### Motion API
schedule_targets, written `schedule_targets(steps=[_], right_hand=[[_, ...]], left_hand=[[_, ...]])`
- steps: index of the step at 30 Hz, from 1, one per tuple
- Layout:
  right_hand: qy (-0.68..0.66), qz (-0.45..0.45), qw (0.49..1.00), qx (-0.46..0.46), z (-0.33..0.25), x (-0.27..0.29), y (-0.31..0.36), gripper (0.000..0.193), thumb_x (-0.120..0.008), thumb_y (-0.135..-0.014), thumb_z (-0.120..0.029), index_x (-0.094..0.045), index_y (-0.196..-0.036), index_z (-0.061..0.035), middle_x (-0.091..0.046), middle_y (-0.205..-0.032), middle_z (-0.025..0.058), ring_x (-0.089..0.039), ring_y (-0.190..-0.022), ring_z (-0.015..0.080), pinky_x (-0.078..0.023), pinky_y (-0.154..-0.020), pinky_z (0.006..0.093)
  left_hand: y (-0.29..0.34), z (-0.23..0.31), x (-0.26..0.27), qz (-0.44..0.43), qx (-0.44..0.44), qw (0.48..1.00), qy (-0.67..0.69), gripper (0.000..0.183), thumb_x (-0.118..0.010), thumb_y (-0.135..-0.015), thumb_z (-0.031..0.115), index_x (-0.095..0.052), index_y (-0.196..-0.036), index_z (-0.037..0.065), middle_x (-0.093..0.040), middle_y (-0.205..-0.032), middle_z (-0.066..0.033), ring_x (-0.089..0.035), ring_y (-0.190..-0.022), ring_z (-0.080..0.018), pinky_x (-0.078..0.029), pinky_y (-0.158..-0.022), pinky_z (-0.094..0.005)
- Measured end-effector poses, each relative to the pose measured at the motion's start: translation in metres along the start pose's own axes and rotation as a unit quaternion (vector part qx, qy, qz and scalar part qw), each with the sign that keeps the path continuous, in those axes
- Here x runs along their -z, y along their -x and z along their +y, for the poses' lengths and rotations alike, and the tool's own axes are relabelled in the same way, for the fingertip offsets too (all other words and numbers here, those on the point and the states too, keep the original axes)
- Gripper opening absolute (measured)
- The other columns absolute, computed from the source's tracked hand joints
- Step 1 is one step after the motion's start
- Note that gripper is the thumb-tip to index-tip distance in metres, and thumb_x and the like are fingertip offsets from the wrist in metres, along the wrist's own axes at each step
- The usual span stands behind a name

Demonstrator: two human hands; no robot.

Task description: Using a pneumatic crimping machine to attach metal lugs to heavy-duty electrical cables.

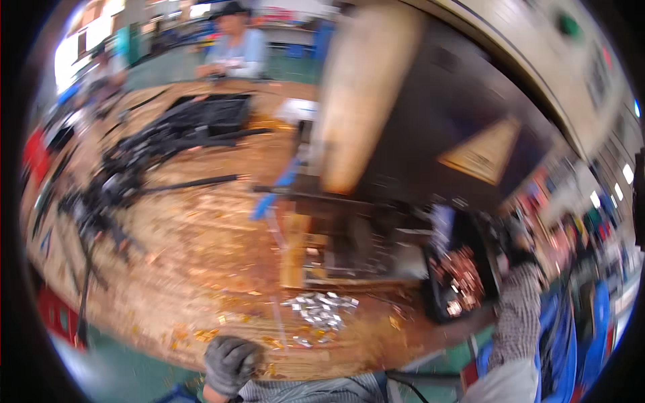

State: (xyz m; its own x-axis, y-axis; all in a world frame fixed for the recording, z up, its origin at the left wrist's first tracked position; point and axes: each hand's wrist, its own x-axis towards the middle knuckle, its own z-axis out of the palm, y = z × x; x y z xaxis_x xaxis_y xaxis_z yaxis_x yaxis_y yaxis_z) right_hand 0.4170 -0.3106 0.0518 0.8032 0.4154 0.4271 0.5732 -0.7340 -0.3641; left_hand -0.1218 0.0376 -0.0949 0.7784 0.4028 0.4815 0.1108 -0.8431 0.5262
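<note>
My left hand (232,365), in a grey knitted glove, is curled closed at the near edge of the wooden table (201,269). Its palm side is hidden. Up and to its right on the wood lies a scatter of small silvery metal pieces (321,310). On the right, my arm in a checked sleeve (517,316) reaches forward past a black bin (433,295) holding copper-coloured parts (462,279). My right hand (516,236) is a dark blur beside that bin, its fingers not readable. A press machine (430,114) with a yellow triangular sign stands over the table.
Black cables (127,161) lie heaped on the table's left, by a black tray (225,111). A blue strip (265,205) hangs by the machine. Across the table sits a person in light blue (245,54). Blue chairs (564,342) stand at my right.
</note>
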Motion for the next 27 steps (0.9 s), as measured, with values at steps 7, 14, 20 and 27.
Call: schedule_targets(steps=[7,14,20,27], right_hand=[[-0.573,0.193,0.762,-0.232,0.06,0.017,-0.043,0.023,-0.054,-0.082,-0.032,-0.058,-0.071,-0.013,-0.058,-0.061,0.0022,-0.053,-0.048,0.0154,-0.042,-0.04,0.029],[-0.789,0.252,0.554,-0.086,-0.014,0.12,0.017,0.023,-0.053,-0.081,-0.026,-0.059,-0.088,-0.005,-0.063,-0.077,0.009,-0.06,-0.063,0.0246,-0.051,-0.052,0.035],[-0.886,0.135,0.442,0.046,-0.148,0.115,0.139,0.038,-0.054,-0.082,-0.031,-0.053,-0.106,-0.0013,-0.056,-0.096,0.0159,-0.059,-0.075,0.0285,-0.053,-0.064,0.0361],[-0.877,-0.036,0.479,-0.007,-0.249,0.014,0.276,0.066,-0.065,-0.072,-0.041,-0.041,-0.119,-0.0014,-0.054,-0.103,0.0114,-0.056,-0.092,0.0239,-0.046,-0.082,0.0366]], left_hand=[[0.005,0.016,0.003,-0.012,-0.016,1.0,-0.011,0.027,-0.047,-0.083,0.025,-0.059,-0.096,0.004,-0.058,-0.094,-0.0138,-0.054,-0.086,-0.0321,-0.043,-0.078,-0.0418],[0.025,0.004,0.004,-0.091,0.025,0.99,0.105,0.029,-0.046,-0.084,0.025,-0.057,-0.099,0.002,-0.059,-0.098,-0.0149,-0.055,-0.087,-0.0307,-0.043,-0.079,-0.0408],[-0.025,0.07,0.047,-0.159,-0.113,0.97,0.144,0.038,-0.044,-0.089,0.023,-0.044,-0.12,0.0,-0.052,-0.113,-0.018,-0.048,-0.107,-0.0299,-0.037,-0.09,-0.0365],[-0.11,0.174,0.036,-0.224,-0.209,0.907,0.29,0.103,-0.082,-0.054,0.032,-0.024,-0.132,-0.004,-0.04,-0.128,-0.0183,-0.043,-0.116,-0.0281,-0.034,-0.097,-0.0383]])
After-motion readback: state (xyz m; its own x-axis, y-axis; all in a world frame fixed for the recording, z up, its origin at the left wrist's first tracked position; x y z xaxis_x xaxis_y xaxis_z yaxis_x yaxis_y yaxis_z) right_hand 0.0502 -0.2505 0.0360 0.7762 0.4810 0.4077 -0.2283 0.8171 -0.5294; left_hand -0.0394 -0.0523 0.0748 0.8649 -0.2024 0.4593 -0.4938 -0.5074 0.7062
